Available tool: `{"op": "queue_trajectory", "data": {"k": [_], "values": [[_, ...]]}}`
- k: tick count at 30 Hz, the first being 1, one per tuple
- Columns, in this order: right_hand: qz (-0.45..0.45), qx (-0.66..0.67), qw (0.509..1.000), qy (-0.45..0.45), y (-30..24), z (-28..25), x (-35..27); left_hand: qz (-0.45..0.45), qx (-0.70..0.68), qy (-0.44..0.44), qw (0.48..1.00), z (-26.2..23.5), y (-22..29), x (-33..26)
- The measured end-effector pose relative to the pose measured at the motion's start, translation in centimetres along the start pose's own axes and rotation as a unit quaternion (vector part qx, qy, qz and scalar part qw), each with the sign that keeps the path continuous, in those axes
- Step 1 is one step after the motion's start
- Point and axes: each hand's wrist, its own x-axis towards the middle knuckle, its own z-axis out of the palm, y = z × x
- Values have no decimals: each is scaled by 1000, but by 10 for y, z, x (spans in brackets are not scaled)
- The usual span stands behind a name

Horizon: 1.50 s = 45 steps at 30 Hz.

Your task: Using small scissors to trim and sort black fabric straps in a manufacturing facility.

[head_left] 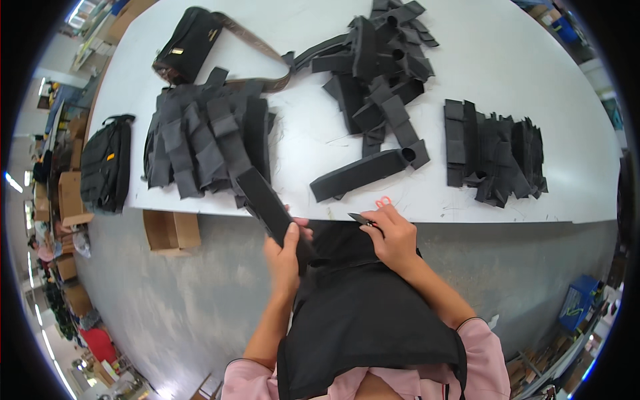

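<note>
Your left hand [283,257] grips a long, flat, dark grey and black fabric piece [264,201], with your thumb on top and your other fingers bent round the far side. The piece slants over the near edge of the big white table [567,107]. Its top end lies against a thick heap of dark grey fabric strips [200,137], and its low end hangs by your black cloth apron [373,307].

Your right hand [396,237] is closed around a small black cutting tool with a pointed tip [361,219]. The tip points left, to the side where your left hand is, but it is apart from the piece. Some thin orange-pink loops [383,201] show just past your right fingers. I cannot tell if they are part of the tool.

In front of you, a long black fabric sleeve with a round hole near one end [363,175] lies by itself at the near end of a messy pile of black fabric parts [377,80]. To the right sits a neater row of dark folded strips [493,153]. A black bag with a brown strap [190,47] lies at the far left. Below the table edge, an open brown cardboard box [172,233] is on the grey floor [200,287].
</note>
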Motion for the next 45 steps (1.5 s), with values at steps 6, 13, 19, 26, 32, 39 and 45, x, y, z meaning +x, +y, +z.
{"op": "queue_trajectory", "data": {"k": [6, 13, 19, 26, 32, 39, 45], "values": [[290, 235, 927, 42, 30, -13, -8, 396, 458, -124, 787, 64, 24, 84], [435, 474, 759, 104, 47, -22, 14, 304, 525, -219, 764, 93, -20, 88], [362, 469, 795, 131, 19, -44, 10, 256, 456, -254, 814, 59, -13, 50], [302, 332, 893, 17, 8, -24, 26, -243, -263, -201, 912, 12, -25, 31], [138, 48, 986, -74, 5, -7, 46, -126, -65, -133, 981, 11, -10, 28], [136, 133, 980, -60, 9, 1, 58, -127, -37, -101, 986, 3, -22, 29], [315, 360, 869, -125, 6, 28, 58, -35, 85, -79, 993, 23, -17, 26]]}}
